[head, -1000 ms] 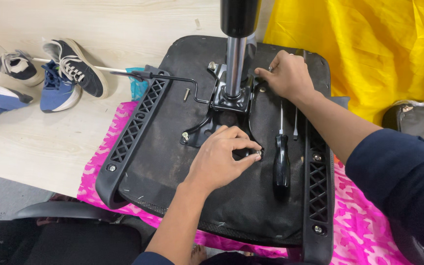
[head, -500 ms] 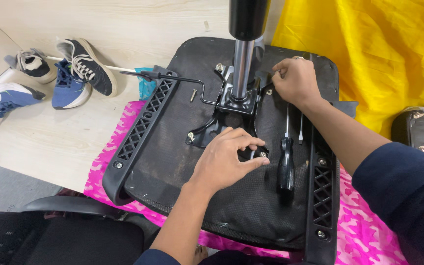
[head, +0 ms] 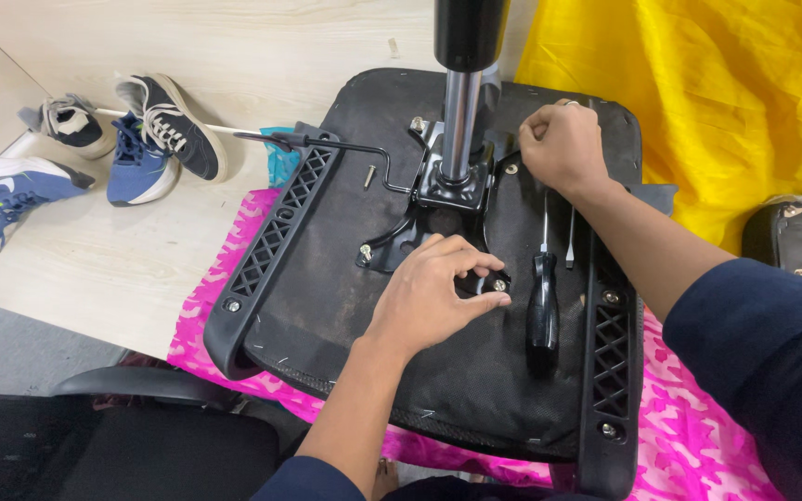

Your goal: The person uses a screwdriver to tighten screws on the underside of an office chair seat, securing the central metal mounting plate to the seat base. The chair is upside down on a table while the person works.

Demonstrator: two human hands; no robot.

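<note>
Chair seat (head: 327, 306) lay upside down on the pink camo cloth (head: 234, 278), gas-lift column (head: 461, 111) sticking straight up from the black metal mechanism plate (head: 438, 209).

My left hand (head: 433, 292) sat on the plate's near corner, fingertips pinched around a bolt (head: 498, 285) there. Grip was closed on the bolt head, as far as I could see; thumb side was hidden.

My right hand (head: 563, 144) was curled shut at the plate's far right corner, next to another bolt (head: 510, 169). Couldn't tell whether it held anything, fingers folded under.

Black-handled screwdriver (head: 542, 306) lay loose on the seat just right of my left hand, a thinner tool (head: 570, 237) beside its shaft. One loose screw (head: 369, 173) sat on the seat near the lever rod (head: 345, 147).

Handling read: plate was stiff steel and heavy for its size, column made the lot top-heavy. Bolts were small and smooth, easy to drop, so fingertip pinch only on the head. Seat underside was fabric over a rigid pan; the ribbed plastic side rails (head: 276, 232) were the best hold for shifting it.

Sneakers (head: 155, 139) on the floor to the left, yellow cloth (head: 698, 93) to the right.
</note>
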